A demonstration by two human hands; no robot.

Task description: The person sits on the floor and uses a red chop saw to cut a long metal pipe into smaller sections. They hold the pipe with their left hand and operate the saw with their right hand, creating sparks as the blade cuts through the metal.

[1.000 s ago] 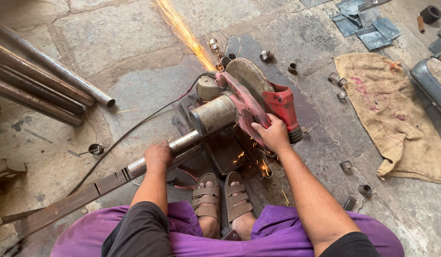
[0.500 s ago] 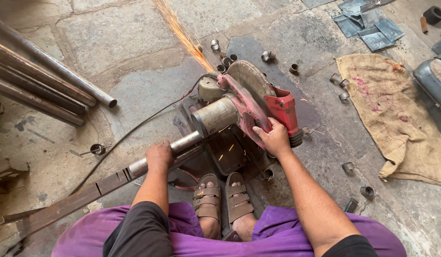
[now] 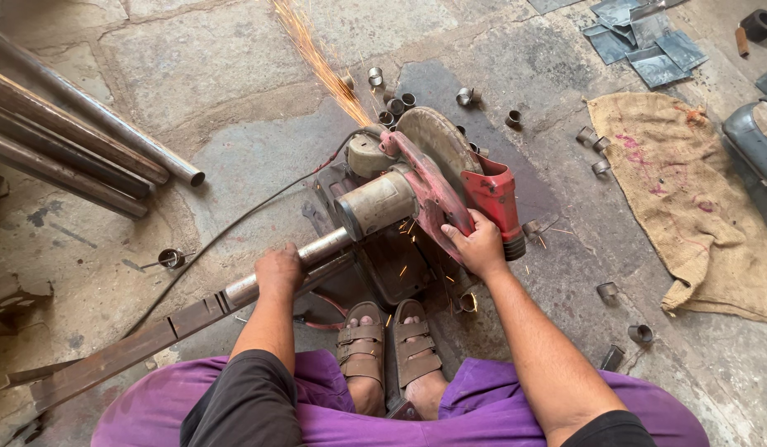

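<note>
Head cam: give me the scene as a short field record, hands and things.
left hand: grips the pipe that feeds into the saw
right hand: on the red handle of the chop saw
sparks: stream away from the saw across the floor
feet: sandals planted at the saw's base
cut rings: scattered on the stone floor around the saw
pipes: stacked at left
sack: spread out at right
cord: runs left from the saw
</note>
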